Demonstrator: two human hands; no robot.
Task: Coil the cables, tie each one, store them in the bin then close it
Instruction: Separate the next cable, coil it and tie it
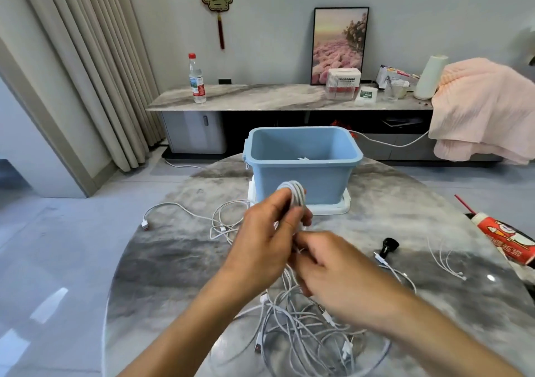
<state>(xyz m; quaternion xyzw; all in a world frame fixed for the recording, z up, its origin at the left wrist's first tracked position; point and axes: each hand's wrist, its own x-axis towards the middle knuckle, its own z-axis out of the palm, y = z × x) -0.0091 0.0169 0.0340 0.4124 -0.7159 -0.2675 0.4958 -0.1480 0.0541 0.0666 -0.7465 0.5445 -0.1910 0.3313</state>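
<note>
Two bare hands meet at frame centre over a round marble table (162,261). Left hand (267,237) grips a coiled white cable (293,196), fingers curled round the loops; coil stands upright above the knuckles, just in front of the blue bin (302,162). Right hand (335,272) sits just below and right of the left, fingers curled in toward the coil's lower end; fingertips are hidden behind the hand, so what they pinch is hard to make out, likely a cable strand or tie. Motion blur softens both hands.

Bin is open, upper centre of the table, standing on a white lid (333,209) of which only the edges show. Something small and pale lies on the bin floor, too small to identify.

Tangled white cables (304,327) pile at lower centre, partly covered by both forearms and cut off at the bottom edge. Another loose cable (179,207) with a red-and-white plug lies left of centre. Thin white earphone wire (445,261) sits at right, near a small black object (389,246) of unclear type. Red printed package (506,237) is cropped by the right edge.

Behind, a sideboard (260,99) holds a water bottle (197,80); a pink towel (486,101) drapes over its right end.
</note>
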